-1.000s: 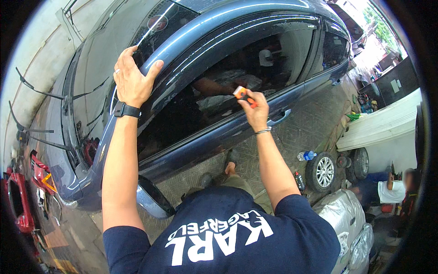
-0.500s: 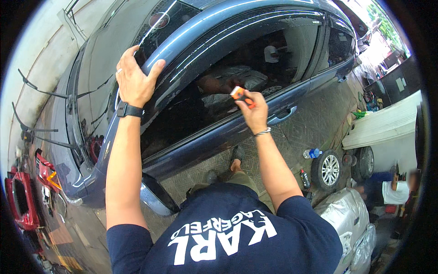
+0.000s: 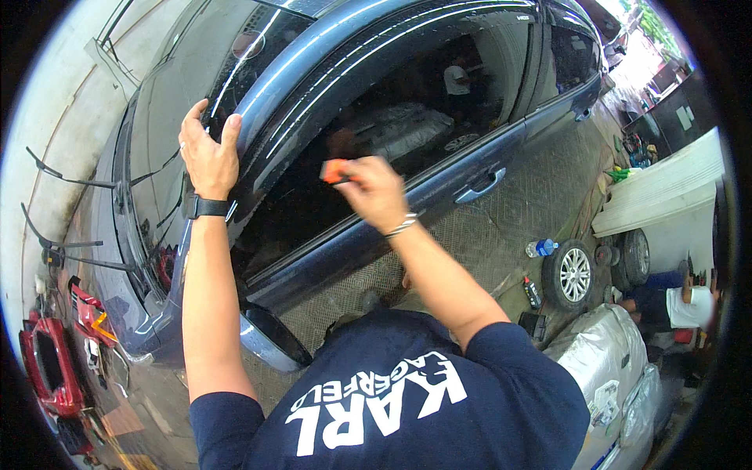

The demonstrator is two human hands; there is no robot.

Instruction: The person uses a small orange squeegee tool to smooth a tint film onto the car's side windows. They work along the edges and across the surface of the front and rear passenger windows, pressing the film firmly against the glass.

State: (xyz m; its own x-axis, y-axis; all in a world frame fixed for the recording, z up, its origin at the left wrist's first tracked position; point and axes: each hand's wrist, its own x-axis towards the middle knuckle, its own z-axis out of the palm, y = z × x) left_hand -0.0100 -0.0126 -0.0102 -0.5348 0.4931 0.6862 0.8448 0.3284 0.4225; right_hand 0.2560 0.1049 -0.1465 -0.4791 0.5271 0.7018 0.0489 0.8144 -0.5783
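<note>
My left hand (image 3: 210, 157) rests on the blue car's front windscreen pillar (image 3: 270, 86). Its thumb is spread from the fingers, which lie toward the windscreen (image 3: 176, 125). Closed around a small orange and black scraper (image 3: 335, 171), my right hand (image 3: 376, 192) is in front of the dark front side window (image 3: 313, 207). Motion blurs this hand a little, and whether the scraper touches the glass I cannot tell. Below the window is the blue door with its handle (image 3: 481, 186).
A side mirror (image 3: 274, 341) sticks out near my left elbow. To the right are a wheel (image 3: 568, 274), a water bottle (image 3: 541, 248), a black bottle (image 3: 532, 292) and a silver-wrapped bulky object (image 3: 603, 352). Red car parts (image 3: 59, 368) lie at left. Another person (image 3: 689, 305) is at far right.
My right hand has moved left and slightly down along the window with the scraper. The left hand stays at the pillar. The whole view has shifted slightly.
</note>
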